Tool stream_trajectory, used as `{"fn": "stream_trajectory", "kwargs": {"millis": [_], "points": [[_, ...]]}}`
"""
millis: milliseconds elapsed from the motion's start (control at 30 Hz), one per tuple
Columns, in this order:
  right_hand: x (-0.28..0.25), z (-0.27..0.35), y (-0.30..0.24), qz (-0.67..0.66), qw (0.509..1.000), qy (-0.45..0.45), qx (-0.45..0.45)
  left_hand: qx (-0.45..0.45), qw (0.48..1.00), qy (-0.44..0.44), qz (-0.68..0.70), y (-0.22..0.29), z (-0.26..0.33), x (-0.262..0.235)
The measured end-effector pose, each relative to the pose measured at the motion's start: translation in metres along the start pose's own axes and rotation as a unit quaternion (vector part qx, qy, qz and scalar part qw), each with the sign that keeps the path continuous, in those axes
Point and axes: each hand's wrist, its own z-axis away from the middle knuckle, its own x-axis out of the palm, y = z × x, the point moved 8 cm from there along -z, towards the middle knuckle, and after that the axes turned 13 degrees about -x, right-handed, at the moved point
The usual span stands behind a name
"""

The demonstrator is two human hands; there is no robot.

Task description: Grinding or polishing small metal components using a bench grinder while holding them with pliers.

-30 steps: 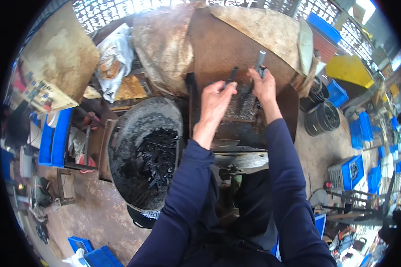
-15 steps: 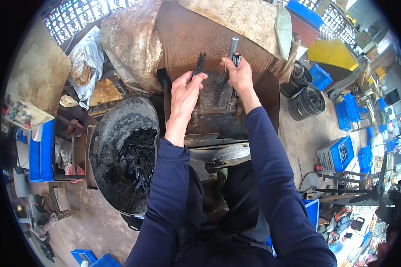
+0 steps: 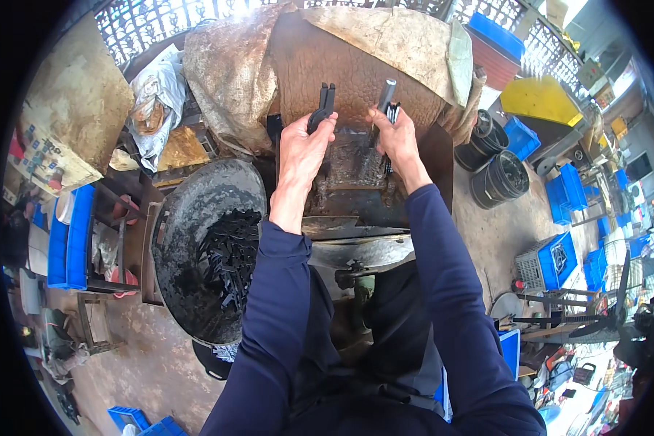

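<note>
My left hand (image 3: 303, 156) is closed on a black two-pronged metal piece (image 3: 323, 107), shaped like plier jaws, its prongs pointing away from me. To its right, my right hand (image 3: 400, 145) grips a shiny grey metal rod (image 3: 387, 94); a dark metal piece (image 3: 393, 111) also shows beside the rod at the fingers. Both hands are above a dark, grimy metal block (image 3: 352, 163) standing in a rusty metal housing (image 3: 434, 156). At my left, a large blackened pan (image 3: 196, 182) holds a heap of black metal pieces (image 3: 230, 251).
Stained sacking (image 3: 225, 69) and a brown sheet (image 3: 341, 69) drape over the far side. Black buckets (image 3: 500, 179) stand at the right, near blue crates (image 3: 565, 192). A blue bin (image 3: 71, 236) sits on a frame at the left. A fan (image 3: 610, 312) stands at the lower right.
The piece in my left hand has turned, so its two prongs show more plainly. The rod in my right hand tilts more to the right. The whole view has shifted slightly.
</note>
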Motion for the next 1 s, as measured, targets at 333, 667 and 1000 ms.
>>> {"fn": "stream_trajectory", "kwargs": {"millis": [333, 667, 1000], "points": [[-0.033, 0.121, -0.037, 0.026, 0.967, -0.231, 0.101, 0.034, 0.994, -0.006, -0.099, -0.005, -0.004, -0.004], [-0.024, 0.209, -0.041, 0.229, 0.853, -0.407, -0.234, 0.037, 0.98, -0.033, -0.194, -0.022, -0.008, 0.011], [-0.053, 0.132, -0.026, 0.033, 0.962, -0.246, 0.117, 0.051, 0.901, -0.017, -0.43, -0.048, -0.013, 0.01]]}}
